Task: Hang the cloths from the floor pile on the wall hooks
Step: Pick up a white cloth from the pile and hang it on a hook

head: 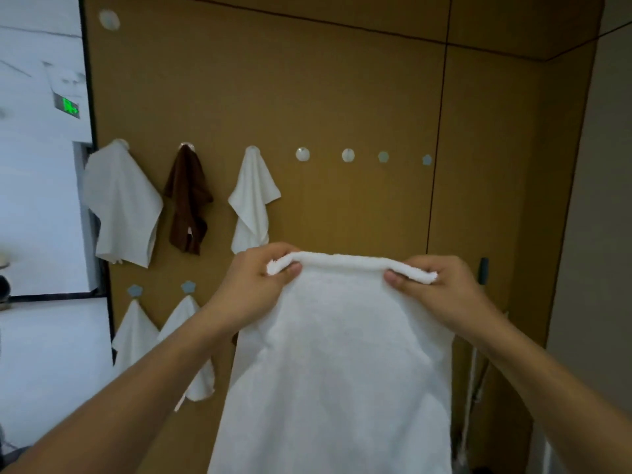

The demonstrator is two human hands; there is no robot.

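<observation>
A large white towel (338, 364) hangs down in front of me, held by its top edge. My left hand (254, 285) pinches the left corner and my right hand (441, 289) pinches the right corner. Above the towel, bare hooks (302, 154) run along the brown wall in a row to the right. Left of them hang a white cloth (121, 206), a brown cloth (188, 203) and another white cloth (251, 200). Two white cloths (136, 333) hang from a lower row of hooks. The floor pile is out of sight.
The brown wall panel (342, 90) fills the view ahead. A glass partition with a black frame (92, 131) stands at the left. A mop or broom with a grey handle (483, 271) leans in the right corner, next to a pale wall (595, 234).
</observation>
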